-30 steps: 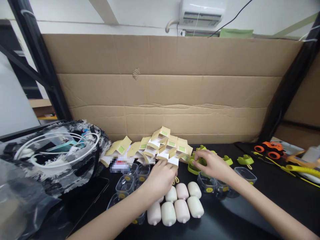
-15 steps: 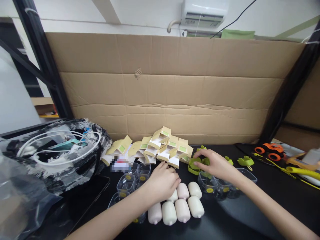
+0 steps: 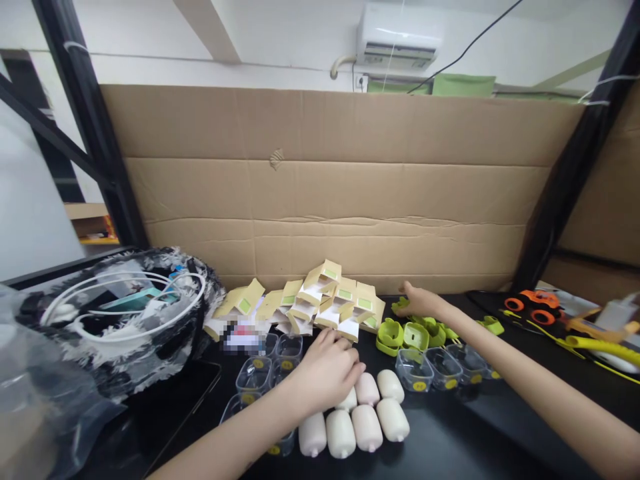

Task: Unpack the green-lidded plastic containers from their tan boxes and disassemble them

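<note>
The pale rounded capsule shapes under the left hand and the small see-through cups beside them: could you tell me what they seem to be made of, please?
The pale rounded capsule shapes look like matte soft plastic or silicone: dull cream surface without sharp glints, though hardness cannot be judged. The small see-through cups look like clear glossy rigid plastic: the dark table shows through their walls.
</note>
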The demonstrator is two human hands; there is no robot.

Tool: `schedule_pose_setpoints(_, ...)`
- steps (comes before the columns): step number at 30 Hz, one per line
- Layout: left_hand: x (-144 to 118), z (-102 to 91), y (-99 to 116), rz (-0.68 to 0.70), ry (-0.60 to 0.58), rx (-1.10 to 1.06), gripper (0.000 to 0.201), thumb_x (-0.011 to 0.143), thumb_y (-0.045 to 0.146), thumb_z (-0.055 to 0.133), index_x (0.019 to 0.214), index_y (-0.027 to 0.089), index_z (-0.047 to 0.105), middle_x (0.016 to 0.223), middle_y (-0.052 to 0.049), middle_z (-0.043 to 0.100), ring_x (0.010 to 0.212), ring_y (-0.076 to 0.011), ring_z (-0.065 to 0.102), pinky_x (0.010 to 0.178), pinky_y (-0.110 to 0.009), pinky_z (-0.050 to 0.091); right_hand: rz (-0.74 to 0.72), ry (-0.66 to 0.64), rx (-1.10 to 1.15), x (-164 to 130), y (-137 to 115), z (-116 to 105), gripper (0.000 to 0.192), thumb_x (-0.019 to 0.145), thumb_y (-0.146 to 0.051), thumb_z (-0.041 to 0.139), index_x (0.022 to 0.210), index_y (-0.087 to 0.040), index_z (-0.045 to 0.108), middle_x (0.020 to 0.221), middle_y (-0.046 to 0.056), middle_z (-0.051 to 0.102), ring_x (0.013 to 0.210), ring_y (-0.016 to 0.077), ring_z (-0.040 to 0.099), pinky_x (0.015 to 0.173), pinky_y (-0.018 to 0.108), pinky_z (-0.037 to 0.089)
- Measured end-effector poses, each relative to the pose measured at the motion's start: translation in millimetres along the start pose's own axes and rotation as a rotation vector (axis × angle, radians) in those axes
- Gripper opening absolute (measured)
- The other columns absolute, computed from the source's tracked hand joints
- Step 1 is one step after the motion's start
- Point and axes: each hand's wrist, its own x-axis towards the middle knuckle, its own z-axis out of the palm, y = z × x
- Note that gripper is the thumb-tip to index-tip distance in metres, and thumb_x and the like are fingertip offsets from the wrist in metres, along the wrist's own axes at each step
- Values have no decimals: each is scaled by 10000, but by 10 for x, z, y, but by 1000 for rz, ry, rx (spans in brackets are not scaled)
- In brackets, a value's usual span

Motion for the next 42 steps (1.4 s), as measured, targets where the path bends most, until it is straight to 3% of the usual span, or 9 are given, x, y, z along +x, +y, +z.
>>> schedule_pose_setpoints(3, 11, -25, 26, -32, 14, -43, 209, 877, 227, 450, 886, 153, 646, 997, -91, 635, 999, -263, 525, 906, -439, 400, -35, 68, 105, -64, -29, -7, 448, 658, -327, 691, 1043, -141, 559, 877, 113, 699, 801, 263, 675, 668, 338, 515)
schedule_pose_setpoints(6, 50, -74, 54, -69, 114, -173, 198, 891, 224, 428, 929, 161, 612, 969, -70, 627, 961, -234, 530, 887, -424, 408, -113, 162, 222, -199, -162, -166, 428, 788, -326, 559, 1161, -145, 451, 1076, 126, 639, 944, 214, 639, 796, 328, 513)
schedule_pose_setpoints(12, 102, -229, 115, -93, 385, -570, 181, 906, 255, 422, 997, 212, 572, 1018, -35, 605, 942, -168, 555, 861, -338, 434, -445, 313, 390, -818, -734, -402, 456, 741, -195, 584, 1170, -222, 428, 1093, 70, 572, 1008, 231, 575, 893, 427, 477)
schedule_pose_setpoints(17, 132, -200, 78, -128, 270, -800, 133, 842, 225, 513, 852, 186, 640, 857, -15, 664, 826, -162, 613, 785, -302, 471, -581, 220, 435, -1190, -1024, -336, 480, 772, -150, 568, 1208, -267, 406, 1125, 64, 542, 1066, 226, 542, 897, 402, 487)
schedule_pose_setpoints(22, 179, -133, -7, -177, 240, -1094, 199, 744, 258, 653, 911, 150, 659, 862, -46, 700, 840, -189, 639, 800, -318, 484, -380, 98, 825, -1179, -1009, -345, 402, 854, -296, 553, 1230, -261, 415, 1219, 91, 553, 1116, 225, 547, 943, 436, 478)
schedule_pose_setpoints(27, 165, -216, 49, -170, 182, -1045, 206, 758, 303, 646, 906, 163, 682, 854, -41, 708, 827, -182, 638, 790, -312, 483, -171, -167, 1117, -1118, -989, -352, 279, 783, -424, 634, 931, -192, 589, 805, 49, 696, 720, 169, 670, 690, 337, 582)
schedule_pose_setpoints(32, 143, -218, 64, -165, 39, -1043, 195, 794, 287, 583, 900, 147, 667, 799, -31, 702, 760, -166, 641, 710, -281, 488, -79, -161, 1196, -1159, -1000, -259, 252, 674, -418, 733, 724, -179, 669, 646, 25, 705, 535, 134, 646, 547, 274, 570)
schedule_pose_setpoints(37, 134, -150, 11, -206, 8, -966, 159, 787, 230, 562, 884, 140, 651, 813, -28, 694, 750, -159, 631, 686, -272, 481, -66, -140, 1213, -1176, -977, -139, 203, 679, -383, 736, 727, -187, 716, 581, 15, 699, 492, 134, 636, 505, 259, 553)
schedule_pose_setpoints(42, 147, -139, 52, -189, -7, -1161, 183, 765, 269, 609, 900, 156, 659, 812, -19, 696, 773, -156, 631, 746, -289, 476, -141, -117, 1097, -1165, -958, -155, 204, 753, -388, 666, 792, -194, 714, 641, 20, 699, 521, 140, 630, 510, 268, 543)
